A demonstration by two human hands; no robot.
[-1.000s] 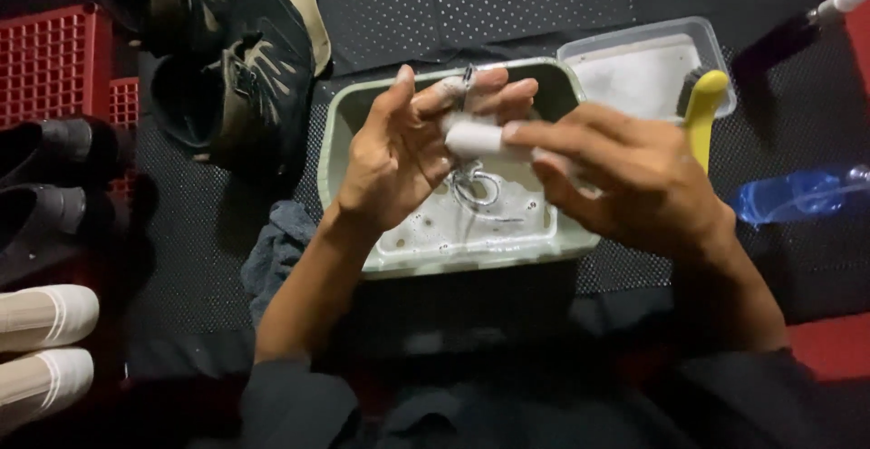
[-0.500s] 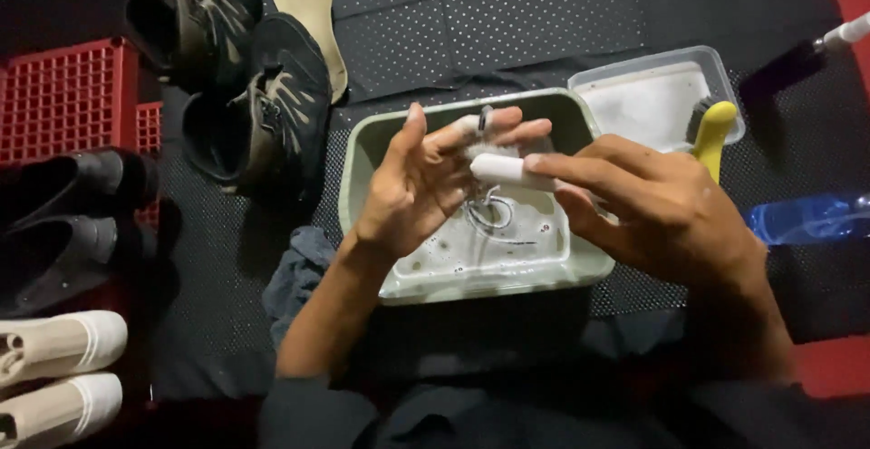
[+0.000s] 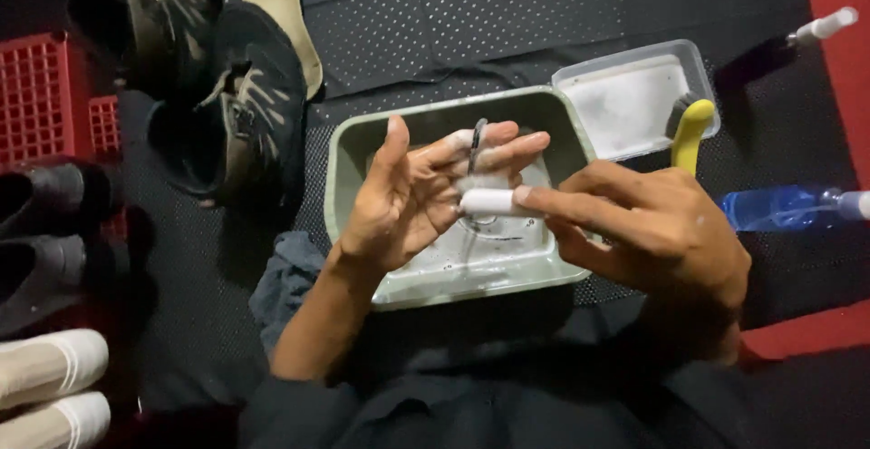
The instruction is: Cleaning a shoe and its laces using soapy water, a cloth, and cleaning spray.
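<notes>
My left hand is held palm up over a pale green basin of soapy water. A dark shoelace is pinched between its wet, foamy fingers and hangs into the basin. My right hand comes in from the right, with its fingertips gripping a small white cylindrical piece. That piece is pressed against the left fingers beside the lace. I cannot tell what the white piece is.
A clear plastic tub and a yellow-handled brush lie right of the basin, with a blue spray bottle beyond. Dark shoes, an insole, a red crate and white shoes are at the left. A grey cloth lies below the basin.
The view has shifted a little, so everything sits lower and further right. Both hands stay over the basin, and the white piece has slid slightly along the left fingers.
</notes>
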